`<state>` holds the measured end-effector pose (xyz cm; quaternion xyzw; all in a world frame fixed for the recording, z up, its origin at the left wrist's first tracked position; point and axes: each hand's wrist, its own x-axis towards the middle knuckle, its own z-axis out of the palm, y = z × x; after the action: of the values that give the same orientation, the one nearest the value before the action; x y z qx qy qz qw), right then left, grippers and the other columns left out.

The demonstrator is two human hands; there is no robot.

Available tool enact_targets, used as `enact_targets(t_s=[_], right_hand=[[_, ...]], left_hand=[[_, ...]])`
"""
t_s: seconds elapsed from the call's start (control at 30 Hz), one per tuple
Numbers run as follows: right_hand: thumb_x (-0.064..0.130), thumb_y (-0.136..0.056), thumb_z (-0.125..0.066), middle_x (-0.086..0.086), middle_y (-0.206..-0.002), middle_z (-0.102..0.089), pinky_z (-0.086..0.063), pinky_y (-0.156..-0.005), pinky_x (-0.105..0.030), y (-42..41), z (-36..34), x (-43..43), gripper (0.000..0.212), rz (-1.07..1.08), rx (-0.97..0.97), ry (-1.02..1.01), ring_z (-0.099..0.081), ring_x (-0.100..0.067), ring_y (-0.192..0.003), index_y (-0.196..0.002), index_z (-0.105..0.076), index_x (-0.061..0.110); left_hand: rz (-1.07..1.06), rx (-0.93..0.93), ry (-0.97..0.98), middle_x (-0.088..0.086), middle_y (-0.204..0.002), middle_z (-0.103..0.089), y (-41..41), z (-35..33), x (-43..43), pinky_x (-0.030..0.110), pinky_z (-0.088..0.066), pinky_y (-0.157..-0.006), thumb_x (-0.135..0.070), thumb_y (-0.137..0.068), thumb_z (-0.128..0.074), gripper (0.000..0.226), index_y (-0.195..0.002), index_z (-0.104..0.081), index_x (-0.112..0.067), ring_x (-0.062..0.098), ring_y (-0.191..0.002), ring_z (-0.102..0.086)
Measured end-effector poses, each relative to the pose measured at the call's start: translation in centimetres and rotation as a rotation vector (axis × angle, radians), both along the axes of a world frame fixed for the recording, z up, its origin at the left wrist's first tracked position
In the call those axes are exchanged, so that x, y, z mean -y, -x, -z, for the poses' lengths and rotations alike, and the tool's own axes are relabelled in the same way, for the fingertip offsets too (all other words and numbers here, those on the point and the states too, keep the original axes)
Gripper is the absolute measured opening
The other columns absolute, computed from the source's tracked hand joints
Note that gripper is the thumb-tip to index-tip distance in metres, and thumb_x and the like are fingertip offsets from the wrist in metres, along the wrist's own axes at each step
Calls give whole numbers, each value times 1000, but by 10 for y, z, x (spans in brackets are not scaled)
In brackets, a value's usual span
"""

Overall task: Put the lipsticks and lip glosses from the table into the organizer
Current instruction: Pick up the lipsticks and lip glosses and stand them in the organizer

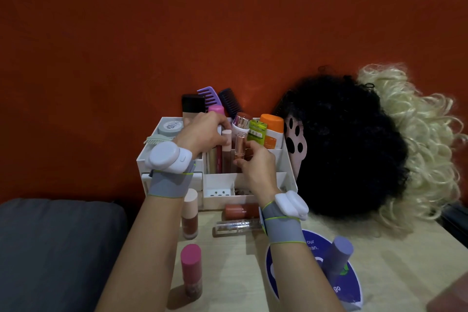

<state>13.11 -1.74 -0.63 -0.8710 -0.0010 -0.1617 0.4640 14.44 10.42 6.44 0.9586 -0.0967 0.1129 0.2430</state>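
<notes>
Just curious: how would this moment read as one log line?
task: fill organizer | right hand: pinches clear lipstick at middle slot | left hand: holds slotted beige-capped tube | table: pink-capped tube waiting

We see a pale wooden table (392,273) carrying a white organizer (220,200) at the back, with a black curly wig (342,147) just beside it and a blond wig (417,147) beyond. Before the organizer two tubes lie on their sides: a reddish-brown tube (239,211) and a clear gloss (236,227). A peach-capped tube (190,215) and a pink-capped tube (191,271) stand to the left, while a lilac-capped bottle (338,256) stands on a blue round sticker (352,289).
</notes>
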Motion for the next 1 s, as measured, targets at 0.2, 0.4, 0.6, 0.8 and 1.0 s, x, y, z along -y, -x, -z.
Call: enact_targets(t_s=[0.2, 0.4, 0.6, 0.8, 1.0], right_hand=[[4, -77, -71, -11, -105, -72, -53, -90, -38, 0, 3, -1, 40, 3, 13, 12, -65, -26, -99, -114, -64, 15], [5, -77, -71, -11, -102, -72, -52, -89, -38, 0, 2, -1, 33, 17, 7, -7, -64, -26, -97, -108, -66, 13], [-1, -79, -67, -11, -105, -70, -48, -86, -28, 1, 0, 0, 35, -35, -21, 4, -63, -22, -98, -112, -63, 11], [-2, -79, -66, -11, -98, -70, -50, -83, -30, 0, 1, 1, 27, -15, -39, 13, -62, -22, -90, -103, -61, 9], [5, -78, -69, -10, -100, -71, -53, -87, -44, -2, 6, -2, 26, 29, -9, 60, -65, -28, -95, -101, -61, 13]], left_hand=[[5, -5, 10, -2, -87, -58, 1, 0, -2, 41, -41, -92, -20, -76, -72, 24, -99, -67, -23, 26, -103, -56], [9, 2, 18, -3, -87, -56, 4, -3, 0, 42, -41, -93, -18, -76, -72, 25, -101, -67, -20, 26, -101, -57], [6, -7, 17, -4, -88, -55, 3, -1, -1, 43, -41, -96, -17, -75, -73, 26, -100, -68, -21, 26, -105, -56], [16, -5, 33, -4, -87, -56, 0, 0, -1, 35, -43, -85, -16, -74, -74, 27, -100, -68, -20, 21, -94, -54], [35, -9, 65, -1, -88, -58, 0, 0, -1, 27, -38, -72, -12, -74, -74, 29, -102, -69, -16, 15, -86, -52]])
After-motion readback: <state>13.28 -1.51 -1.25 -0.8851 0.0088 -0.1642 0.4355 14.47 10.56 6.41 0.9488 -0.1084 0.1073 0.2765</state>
